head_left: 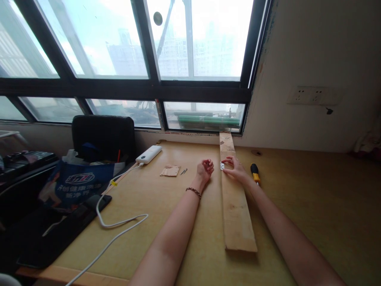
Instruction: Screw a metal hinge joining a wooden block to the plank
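A long wooden board point(236, 210) lies lengthwise on the table, its far end near the window. At the board's left edge sits a small silver metal plate with dark holes point(222, 166). The thumb and fingertips of my right hand point(235, 170) pinch this plate against the board. Just left of the board, my left hand point(204, 171) is closed with curled fingers; whatever is in it is too small to make out. A few screws point(183, 171) lie left of that hand, beside a torn piece of cardboard point(170, 171). Right of the board rests a yellow-and-black screwdriver point(255, 173).
A white power bank point(149, 154) with a white cable point(125, 221) lies on the table point(190, 254) at the left. Beyond the table's left edge are a black chair point(102, 137) and a blue bag point(77, 184). The window and wall border the far side.
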Tool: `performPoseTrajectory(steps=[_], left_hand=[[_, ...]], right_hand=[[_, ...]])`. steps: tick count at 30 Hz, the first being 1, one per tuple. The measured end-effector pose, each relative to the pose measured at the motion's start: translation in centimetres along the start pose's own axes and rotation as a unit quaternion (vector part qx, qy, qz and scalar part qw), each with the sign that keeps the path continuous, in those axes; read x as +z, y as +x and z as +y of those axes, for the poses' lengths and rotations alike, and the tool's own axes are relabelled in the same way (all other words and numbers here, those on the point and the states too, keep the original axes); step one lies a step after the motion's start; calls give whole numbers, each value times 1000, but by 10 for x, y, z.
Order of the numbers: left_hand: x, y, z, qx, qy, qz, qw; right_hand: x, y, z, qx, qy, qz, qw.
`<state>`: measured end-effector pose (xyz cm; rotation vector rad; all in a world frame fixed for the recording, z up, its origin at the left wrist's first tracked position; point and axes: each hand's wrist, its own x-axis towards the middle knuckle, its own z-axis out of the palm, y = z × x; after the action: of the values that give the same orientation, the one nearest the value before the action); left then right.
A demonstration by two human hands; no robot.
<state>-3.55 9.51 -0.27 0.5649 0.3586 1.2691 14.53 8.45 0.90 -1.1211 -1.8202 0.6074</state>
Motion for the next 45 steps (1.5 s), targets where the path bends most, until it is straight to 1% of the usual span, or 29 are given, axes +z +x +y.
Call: performPoseTrajectory(steps=[2,4,5,6,7,8,9,10,11,13,14,19,21,22,24,27,32,36,40,45], left_hand=[[0,1,-2,-7,15,-3,1000],[1,1,-4,-2,56,10,998],[2,1,-6,4,96,25,995],[3,2,-7,11,164,45,985],[4,2,-9,18,250,69,966],[4,3,-10,23,339,91,936],[5,3,-11,24,420,109,901],[7,4,-11,22,484,122,866],[8,5,-8,18,529,130,838],[10,6,4,6,581,139,802],[11,6,13,-1,611,143,779],[5,-5,75,-71,734,156,657],[-1,-11,94,-94,760,165,622],[-4,-15,101,-104,769,167,609],[-9,-20,110,-121,780,160,593],[-14,-23,114,-133,791,146,580],[-22,-21,112,-121,800,152,568],[-21,-18,110,-110,809,158,556],[-18,-18,108,-99,822,149,540],[-19,-19,102,-105,827,140,534]], right_hand=[[0,0,0,1,6,-3,1000],[0,0,-1,1,13,-3,1000],[0,0,-1,0,14,-3,1000],[0,0,-1,0,15,-3,1000],[0,-1,-2,0,14,-3,1000],[0,-1,-2,0,11,-4,1000],[0,-1,-2,-1,8,-5,1000],[0,-1,-2,-1,5,-6,1000],[0,0,-2,-2,3,-7,1000],[-1,0,-2,-4,-1,-7,1000],[-1,-1,-3,-4,-2,-7,1000],[-2,-2,-5,-1,-8,-7,1000],[-2,-2,-5,1,-6,-6,1000],[-2,-2,-5,1,-4,-5,1000],[-1,-2,-5,0,-1,-4,1000],[-2,-2,-6,-1,2,-4,1000],[-3,-3,-9,4,1,-7,1000],[-3,-3,-10,5,1,-8,1000],[-2,-2,-9,8,14,-9,1000],[-1,-2,-7,8,23,-6,1000]])
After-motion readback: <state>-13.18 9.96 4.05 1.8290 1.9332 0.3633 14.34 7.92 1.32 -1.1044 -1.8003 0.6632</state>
